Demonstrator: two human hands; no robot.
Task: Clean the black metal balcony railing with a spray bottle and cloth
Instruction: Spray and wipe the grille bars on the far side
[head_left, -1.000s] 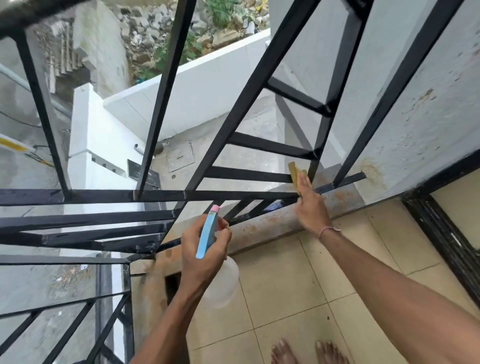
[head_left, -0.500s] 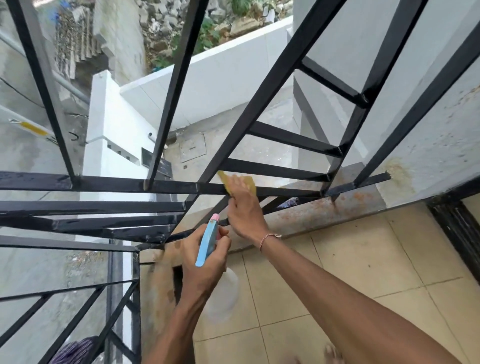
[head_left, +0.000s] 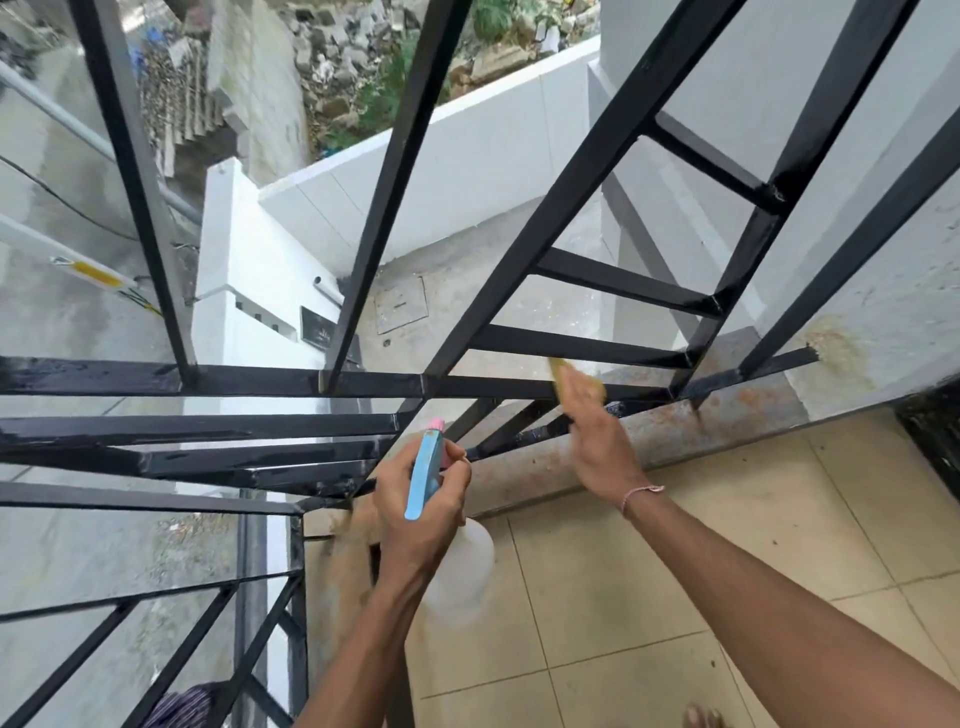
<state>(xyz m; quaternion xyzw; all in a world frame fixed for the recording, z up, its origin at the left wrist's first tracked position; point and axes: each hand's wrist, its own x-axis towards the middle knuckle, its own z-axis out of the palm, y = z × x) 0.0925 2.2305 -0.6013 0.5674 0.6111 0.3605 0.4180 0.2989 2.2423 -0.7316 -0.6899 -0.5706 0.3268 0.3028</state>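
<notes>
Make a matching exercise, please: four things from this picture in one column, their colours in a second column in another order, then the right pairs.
Things:
1. cloth
2. spray bottle head
3. railing
4. wrist string

Colours:
A. black
B. pink
C. yellow
D. light blue with a pink tip

Pairs: 1-C, 2-D, 3-A, 4-B

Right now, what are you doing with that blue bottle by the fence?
A person is cleaning the black railing on a balcony. The left hand holds a spray bottle with a blue top, near the bars but not touching them. The right hand presses a yellow cloth against a low bar. Some bars shine wet.
</notes>
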